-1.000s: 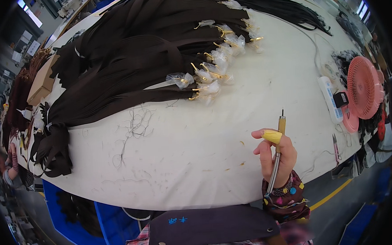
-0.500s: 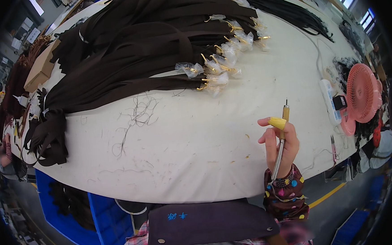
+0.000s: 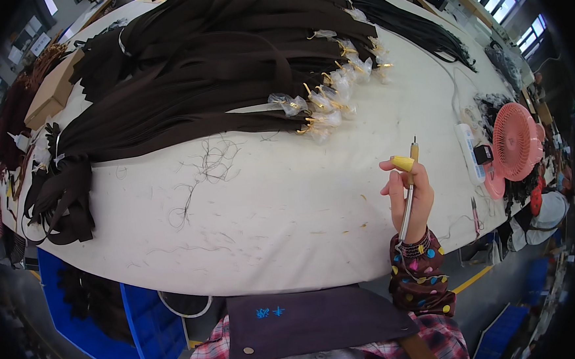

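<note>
In my right hand [image 3: 419, 198], the fingers are closed around a slim metal pen-like tool with a brass-coloured head [image 3: 414, 152]. Its thin dark tip points up and away from me, above the white table. A yellow finger cover [image 3: 402, 164] is on my index finger. Bundles of long dark brown strips [image 3: 184, 100] lie across the far and left side, apart from my hand. Their right ends carry gold-coloured pieces wrapped in clear plastic [image 3: 326, 119]. My left hand is not in view.
Loose dark threads [image 3: 217, 161] lie on the white table [image 3: 291, 232]. At the right are a pink fan [image 3: 515, 140], a white power strip [image 3: 470, 152] and small tweezers-like scissors [image 3: 475, 217]. A cardboard box [image 3: 55, 88] stands far left; a blue crate [image 3: 154, 319] is below the table edge.
My view has shifted slightly, so the table's things sit a little differently in the picture. My right hand keeps the same hold on the pen-like tool, with hardly any movement.
</note>
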Action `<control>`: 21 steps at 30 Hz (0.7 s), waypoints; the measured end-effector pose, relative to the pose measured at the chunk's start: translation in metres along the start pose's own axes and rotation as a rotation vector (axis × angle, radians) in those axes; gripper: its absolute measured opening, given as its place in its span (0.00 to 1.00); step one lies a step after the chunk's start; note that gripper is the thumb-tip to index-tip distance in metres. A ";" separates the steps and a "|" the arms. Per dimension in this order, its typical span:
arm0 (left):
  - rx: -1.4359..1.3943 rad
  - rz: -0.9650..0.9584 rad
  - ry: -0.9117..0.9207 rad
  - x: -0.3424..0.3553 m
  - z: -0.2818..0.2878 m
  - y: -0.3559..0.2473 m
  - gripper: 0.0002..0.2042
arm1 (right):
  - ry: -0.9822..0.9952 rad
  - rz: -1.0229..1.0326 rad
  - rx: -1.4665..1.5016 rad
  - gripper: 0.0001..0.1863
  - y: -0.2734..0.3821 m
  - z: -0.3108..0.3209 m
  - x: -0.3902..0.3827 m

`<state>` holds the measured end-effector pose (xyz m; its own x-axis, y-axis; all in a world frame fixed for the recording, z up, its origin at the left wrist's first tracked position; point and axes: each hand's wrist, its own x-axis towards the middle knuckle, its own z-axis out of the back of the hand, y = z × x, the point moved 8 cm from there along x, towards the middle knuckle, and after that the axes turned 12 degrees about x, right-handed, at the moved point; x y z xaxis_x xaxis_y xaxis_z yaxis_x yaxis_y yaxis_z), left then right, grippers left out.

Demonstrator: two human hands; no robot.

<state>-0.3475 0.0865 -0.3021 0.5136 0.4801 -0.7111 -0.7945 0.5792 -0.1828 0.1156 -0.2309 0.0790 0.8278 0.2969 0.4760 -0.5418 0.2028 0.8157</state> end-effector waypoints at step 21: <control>0.034 -0.023 -0.008 -0.015 -0.003 0.012 0.12 | -0.088 0.016 0.054 0.10 -0.001 -0.010 0.011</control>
<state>-0.3657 0.0845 -0.2952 0.5346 0.4714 -0.7014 -0.7708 0.6123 -0.1759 0.1238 -0.2189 0.0804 0.8299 0.2161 0.5143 -0.5485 0.1473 0.8231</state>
